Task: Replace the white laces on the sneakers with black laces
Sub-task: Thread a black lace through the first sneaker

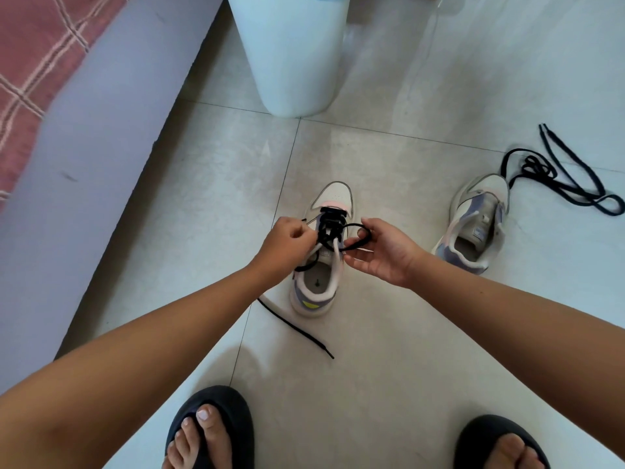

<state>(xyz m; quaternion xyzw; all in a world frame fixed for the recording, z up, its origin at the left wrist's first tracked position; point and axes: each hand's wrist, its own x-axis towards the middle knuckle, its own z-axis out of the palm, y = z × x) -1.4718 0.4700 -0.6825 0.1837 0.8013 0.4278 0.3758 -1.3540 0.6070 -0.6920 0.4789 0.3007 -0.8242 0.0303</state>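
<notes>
A white, grey and lilac sneaker (pixel 333 196) stands on the tiled floor at the centre, toe away from me, with a black lace (pixel 329 228) threaded through its front eyelets. My left hand (pixel 285 240) pinches one strand of that lace at the sneaker's left side. My right hand (pixel 382 252) holds a loop of the same lace on the right. One lace end (pixel 297 328) trails over the floor toward me. The second sneaker (pixel 477 225) stands to the right without a lace. A loose black lace (pixel 558 177) lies tangled beyond it.
A pale plastic bin (pixel 294 52) stands just behind the centre sneaker. A bed with a grey base (pixel 101 137) and pink checked cover (pixel 37 52) runs along the left. My feet in black slippers (pixel 213 431) are at the bottom edge.
</notes>
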